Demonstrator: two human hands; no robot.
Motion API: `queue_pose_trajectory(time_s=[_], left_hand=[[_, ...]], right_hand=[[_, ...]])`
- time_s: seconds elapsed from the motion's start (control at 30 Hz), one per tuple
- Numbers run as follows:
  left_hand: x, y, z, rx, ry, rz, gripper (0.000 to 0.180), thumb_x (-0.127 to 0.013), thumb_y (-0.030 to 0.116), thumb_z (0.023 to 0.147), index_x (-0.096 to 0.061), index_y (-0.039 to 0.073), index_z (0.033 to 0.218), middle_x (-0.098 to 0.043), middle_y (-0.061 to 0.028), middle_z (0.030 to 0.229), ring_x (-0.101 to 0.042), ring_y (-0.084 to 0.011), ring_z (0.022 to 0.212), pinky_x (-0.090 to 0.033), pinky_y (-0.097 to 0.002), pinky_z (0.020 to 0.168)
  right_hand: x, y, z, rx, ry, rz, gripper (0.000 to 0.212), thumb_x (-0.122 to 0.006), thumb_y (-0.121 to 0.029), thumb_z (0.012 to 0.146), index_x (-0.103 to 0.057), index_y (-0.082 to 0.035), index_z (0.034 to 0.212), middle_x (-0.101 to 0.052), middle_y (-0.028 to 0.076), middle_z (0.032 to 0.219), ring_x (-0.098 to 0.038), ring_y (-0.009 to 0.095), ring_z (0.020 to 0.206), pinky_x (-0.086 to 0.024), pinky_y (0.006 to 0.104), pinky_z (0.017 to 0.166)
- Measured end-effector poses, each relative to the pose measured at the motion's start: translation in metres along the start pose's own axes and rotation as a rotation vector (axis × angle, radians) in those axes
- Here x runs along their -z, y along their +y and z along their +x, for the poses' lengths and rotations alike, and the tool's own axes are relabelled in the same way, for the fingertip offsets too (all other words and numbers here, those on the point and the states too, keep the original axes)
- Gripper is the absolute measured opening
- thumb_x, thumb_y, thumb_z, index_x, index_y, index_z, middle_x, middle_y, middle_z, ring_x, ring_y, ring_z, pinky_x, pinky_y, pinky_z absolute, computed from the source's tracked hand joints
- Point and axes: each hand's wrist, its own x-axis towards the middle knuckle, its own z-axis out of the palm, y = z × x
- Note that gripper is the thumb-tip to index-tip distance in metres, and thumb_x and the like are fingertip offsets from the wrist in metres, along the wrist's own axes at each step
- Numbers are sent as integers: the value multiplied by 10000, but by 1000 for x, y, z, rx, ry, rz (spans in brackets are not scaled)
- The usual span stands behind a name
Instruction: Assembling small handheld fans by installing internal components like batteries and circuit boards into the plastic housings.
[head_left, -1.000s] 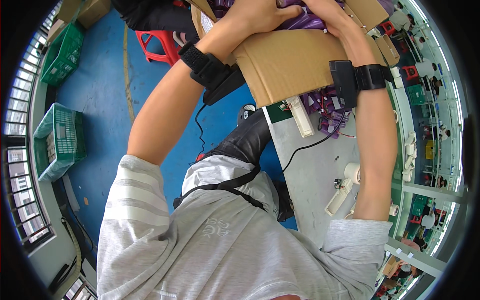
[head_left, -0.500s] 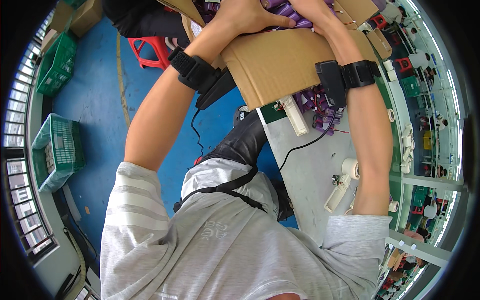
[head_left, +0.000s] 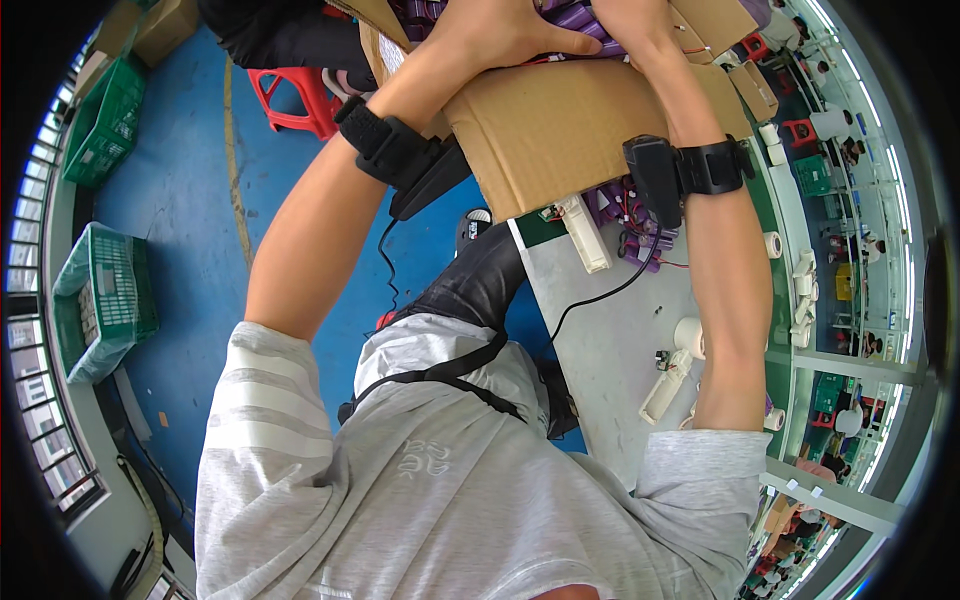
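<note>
Both my hands reach into an open cardboard box point(head_left: 560, 125) at the top of the view, among purple cylindrical battery packs point(head_left: 575, 18). My left hand point(head_left: 500, 32) is at the box's left side, its thumb stretched out over the packs and apart from the hand; its other fingers run out of sight at the upper edge. Farther right, my right hand point(head_left: 632, 25) dips between the packs, its fingers hidden. Black straps with dark devices circle both wrists. The near box flap hangs toward me over the table edge.
On the grey table point(head_left: 610, 350) lie more wired purple packs point(head_left: 640, 225), a long white plastic housing point(head_left: 585, 235) and another white part point(head_left: 665, 385). A red stool point(head_left: 295, 100) and green crates point(head_left: 125, 290) stand at left. Another person's dark-clothed leg point(head_left: 270, 40) is beside the box.
The whole view has shifted slightly. My hands stay in the box, the right one a little deeper among the packs; the left hand has hardly moved.
</note>
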Motion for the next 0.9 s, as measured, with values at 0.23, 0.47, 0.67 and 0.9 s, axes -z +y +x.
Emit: queue_pose_trajectory(time_s=[0.23, 0.47, 0.67, 0.9], left_hand=[[-8, -9, 5, -320, 318, -262, 855, -850, 245, 669, -436, 26, 1385, -634, -240, 1156, -643, -360, 1021, -503, -390, 881], [5, 10, -1, -360, 475, -228, 814, -843, 201, 660, -466, 19, 1359, -640, -233, 1146, -650, -351, 1012, -509, -383, 877], [30, 37, -1, -332, 484, -158, 766, -811, 178, 651, -504, 39, 1339, -666, -232, 1064, -676, -341, 935, -527, -382, 835], [14, 29, -2, -313, 390, -152, 748, -789, 211, 657, -516, 48, 1334, -665, -266, 974, -672, -390, 903, -525, -408, 818]], right_hand=[[12, -40, 8, 209, 150, 44, 366, -658, -337, 881, -702, 27, 873, -678, 98, 696, -610, 126, 639, -484, 299, 590], [21, -68, 12, 390, 240, 3, 360, -660, -338, 870, -696, 20, 879, -685, 126, 711, -653, 177, 645, -493, 318, 592], [33, -92, 16, 428, 299, -50, 355, -644, -337, 875, -688, 15, 867, -679, 149, 722, -675, 240, 664, -500, 339, 603], [12, -53, 12, 296, 388, 85, 364, -601, -343, 905, -670, 12, 863, -672, 156, 729, -673, 276, 683, -499, 363, 624]])
